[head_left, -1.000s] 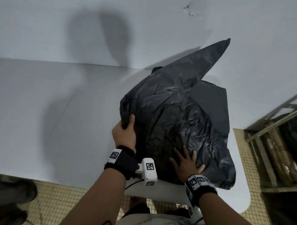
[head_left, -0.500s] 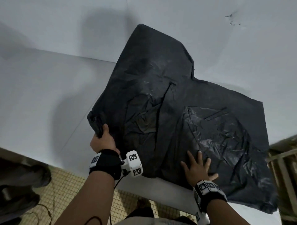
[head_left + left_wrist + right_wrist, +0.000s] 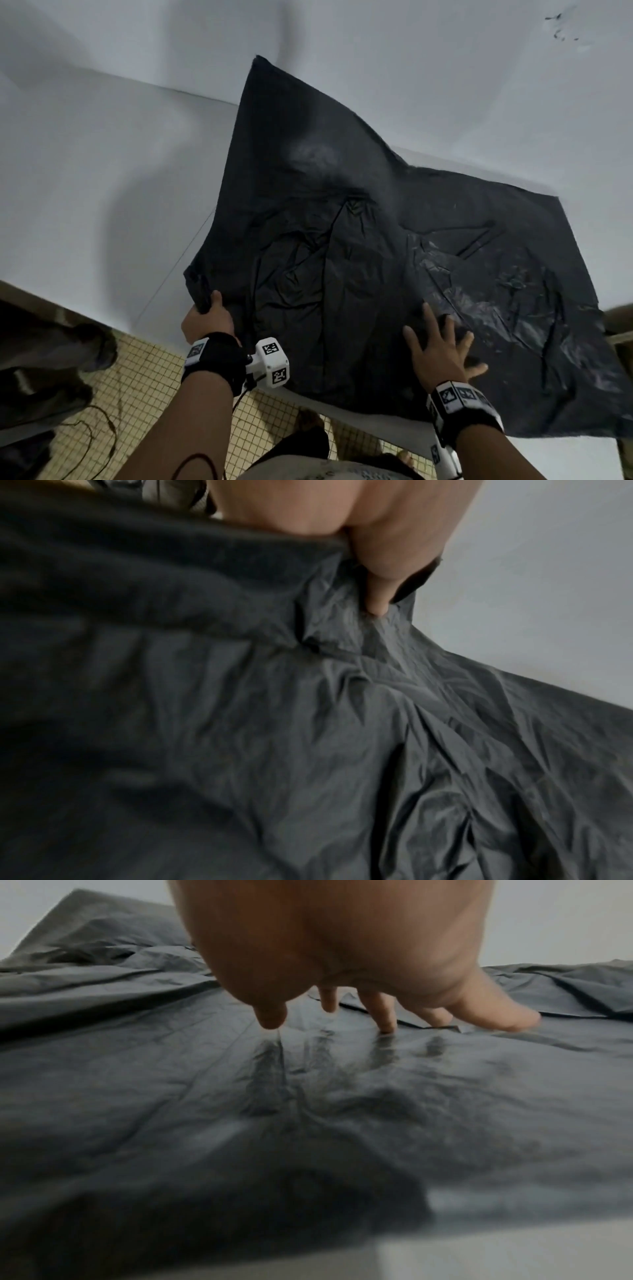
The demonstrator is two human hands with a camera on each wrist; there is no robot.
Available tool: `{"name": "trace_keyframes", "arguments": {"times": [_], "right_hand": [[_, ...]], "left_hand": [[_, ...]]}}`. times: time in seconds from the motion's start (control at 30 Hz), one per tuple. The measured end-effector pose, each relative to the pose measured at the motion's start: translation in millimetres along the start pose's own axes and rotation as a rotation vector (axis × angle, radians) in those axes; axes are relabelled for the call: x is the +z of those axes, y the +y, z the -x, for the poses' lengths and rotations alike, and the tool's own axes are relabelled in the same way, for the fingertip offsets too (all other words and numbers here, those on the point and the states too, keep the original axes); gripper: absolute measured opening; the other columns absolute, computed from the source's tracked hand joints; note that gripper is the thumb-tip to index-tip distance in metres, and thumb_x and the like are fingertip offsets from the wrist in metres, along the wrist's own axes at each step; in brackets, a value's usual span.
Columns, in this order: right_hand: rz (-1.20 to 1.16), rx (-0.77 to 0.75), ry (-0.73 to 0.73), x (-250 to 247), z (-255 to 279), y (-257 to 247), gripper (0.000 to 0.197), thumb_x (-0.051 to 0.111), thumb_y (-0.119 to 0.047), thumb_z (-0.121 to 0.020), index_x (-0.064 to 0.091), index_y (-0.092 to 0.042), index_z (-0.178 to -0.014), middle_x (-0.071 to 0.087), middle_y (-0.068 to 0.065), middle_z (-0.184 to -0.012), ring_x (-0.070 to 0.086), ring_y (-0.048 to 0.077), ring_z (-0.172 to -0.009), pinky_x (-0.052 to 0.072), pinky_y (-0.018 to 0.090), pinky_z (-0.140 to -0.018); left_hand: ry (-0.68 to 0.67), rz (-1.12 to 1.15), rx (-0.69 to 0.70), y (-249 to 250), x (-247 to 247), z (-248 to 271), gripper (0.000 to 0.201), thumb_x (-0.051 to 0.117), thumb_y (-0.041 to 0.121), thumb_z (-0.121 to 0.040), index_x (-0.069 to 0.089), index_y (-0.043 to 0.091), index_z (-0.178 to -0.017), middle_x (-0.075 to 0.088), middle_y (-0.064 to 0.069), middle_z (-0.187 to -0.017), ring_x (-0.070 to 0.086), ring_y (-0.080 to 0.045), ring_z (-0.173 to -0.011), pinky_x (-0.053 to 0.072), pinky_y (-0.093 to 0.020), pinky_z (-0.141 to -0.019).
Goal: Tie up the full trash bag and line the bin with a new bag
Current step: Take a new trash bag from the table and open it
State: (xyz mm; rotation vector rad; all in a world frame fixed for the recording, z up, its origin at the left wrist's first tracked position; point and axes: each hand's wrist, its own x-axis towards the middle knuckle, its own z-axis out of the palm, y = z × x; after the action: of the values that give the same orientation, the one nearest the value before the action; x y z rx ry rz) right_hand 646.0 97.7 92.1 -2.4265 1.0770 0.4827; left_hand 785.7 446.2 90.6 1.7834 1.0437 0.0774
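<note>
A large black trash bag [image 3: 359, 260] lies spread out and wrinkled over a white table [image 3: 85, 192], its far corner lifted off the surface. My left hand [image 3: 209, 318] grips the bag's near left corner, the plastic bunched under my thumb; in the left wrist view the left hand [image 3: 377, 561] pinches the bag [image 3: 308, 737]. My right hand [image 3: 442, 346] presses flat on the bag near the front edge, fingers spread. The right wrist view shows the right hand [image 3: 359, 1010] with straight fingertips touching the glossy bag [image 3: 308, 1096]. No bin is in view.
The table's front edge [image 3: 370, 419] runs just before my wrists, with tan tiled floor [image 3: 137, 394] below. Dark shapes and a cable [image 3: 44, 370] lie on the floor at left. A wooden frame [image 3: 620, 329] shows at the right edge. A white wall [image 3: 445, 68] rises behind.
The bag has gone from a crumpled heap to a wide open sheet. My left hand pulled its corner out to the left while my right hand stayed pressed on the bag.
</note>
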Motion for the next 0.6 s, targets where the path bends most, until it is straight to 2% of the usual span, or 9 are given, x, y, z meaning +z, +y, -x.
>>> {"name": "trace_keyframes", "arguments": {"times": [0.1,0.23,0.37,0.43,0.47,0.53,0.57,0.6], "right_hand": [[0.061,-0.137,0.014,9.0,4.8,-8.0,0.062,0.027,-0.079,-0.086,-0.009,-0.072,-0.136,-0.007,-0.011,-0.164,-0.017,0.035,-0.148,-0.004,0.075,-0.107],[0.151,-0.357,0.003,24.3,10.6,-34.1,0.061,0.022,-0.079,-0.087,-0.013,-0.072,-0.136,-0.014,-0.014,-0.163,-0.022,0.033,-0.148,-0.004,0.073,-0.108],[0.218,-0.338,-0.095,34.4,8.8,-51.9,0.064,0.027,-0.079,-0.087,-0.007,-0.069,-0.14,-0.021,-0.015,-0.161,-0.022,0.034,-0.147,-0.002,0.075,-0.108],[0.254,-0.321,-0.123,35.3,8.3,-53.7,0.065,0.031,-0.078,-0.088,-0.004,-0.068,-0.141,-0.023,-0.015,-0.161,-0.021,0.036,-0.147,0.0,0.076,-0.108],[0.261,-0.32,-0.131,34.9,8.4,-54.3,0.065,0.032,-0.077,-0.088,-0.004,-0.067,-0.141,-0.023,-0.015,-0.161,-0.021,0.036,-0.147,0.001,0.076,-0.107],[0.264,-0.32,-0.148,32.7,9.4,-55.4,0.065,0.033,-0.076,-0.088,-0.002,-0.067,-0.142,-0.023,-0.015,-0.161,-0.021,0.035,-0.148,0.001,0.076,-0.108],[0.261,-0.318,-0.154,30.8,9.7,-56.1,0.065,0.034,-0.076,-0.088,-0.001,-0.067,-0.142,-0.021,-0.016,-0.161,-0.019,0.035,-0.148,0.002,0.076,-0.108],[0.26,-0.317,-0.16,28.2,9.9,-56.4,0.065,0.034,-0.076,-0.088,0.001,-0.066,-0.143,-0.019,-0.016,-0.162,-0.017,0.035,-0.149,0.002,0.075,-0.109]], "left_hand": [[-0.023,-0.064,-0.014,-2.1,-5.4,-6.5,0.037,0.062,0.039,-0.096,0.071,0.003,-0.1,0.069,-0.023,-0.103,0.065,-0.041,-0.098,0.053,-0.045,-0.089],[-0.029,-0.094,-0.023,-1.3,-6.5,-9.4,0.037,0.063,0.036,-0.096,0.068,-0.001,-0.097,0.069,-0.024,-0.105,0.064,-0.041,-0.098,0.052,-0.044,-0.087],[0.017,-0.087,-0.012,0.1,-7.9,-8.2,0.041,0.065,0.032,-0.096,0.063,-0.003,-0.117,0.066,-0.025,-0.119,0.062,-0.042,-0.111,0.049,-0.046,-0.096],[0.04,-0.072,-0.01,3.2,-7.0,-3.6,0.052,0.068,0.029,-0.093,0.052,0.001,-0.133,0.06,-0.024,-0.13,0.057,-0.042,-0.119,0.045,-0.046,-0.101],[0.043,-0.072,-0.007,4.8,-5.3,-0.2,0.064,0.071,0.029,-0.091,0.041,0.006,-0.144,0.053,-0.023,-0.139,0.052,-0.042,-0.126,0.042,-0.047,-0.105],[0.075,-0.201,0.055,8.1,-0.6,8.6,0.098,0.075,0.033,-0.087,0.01,0.018,-0.158,0.024,-0.02,-0.159,0.029,-0.043,-0.143,0.028,-0.055,-0.115],[0.095,-0.315,0.129,9.5,1.5,13.1,0.11,0.076,0.036,-0.085,-0.004,0.023,-0.159,0.008,-0.017,-0.164,0.017,-0.042,-0.148,0.02,-0.059,-0.118],[0.099,-0.419,0.249,10.2,4.2,17.5,0.115,0.076,0.039,-0.083,-0.011,0.027,-0.158,-0.002,-0.015,-0.166,0.008,-0.041,-0.151,0.016,-0.061,-0.118]]}}
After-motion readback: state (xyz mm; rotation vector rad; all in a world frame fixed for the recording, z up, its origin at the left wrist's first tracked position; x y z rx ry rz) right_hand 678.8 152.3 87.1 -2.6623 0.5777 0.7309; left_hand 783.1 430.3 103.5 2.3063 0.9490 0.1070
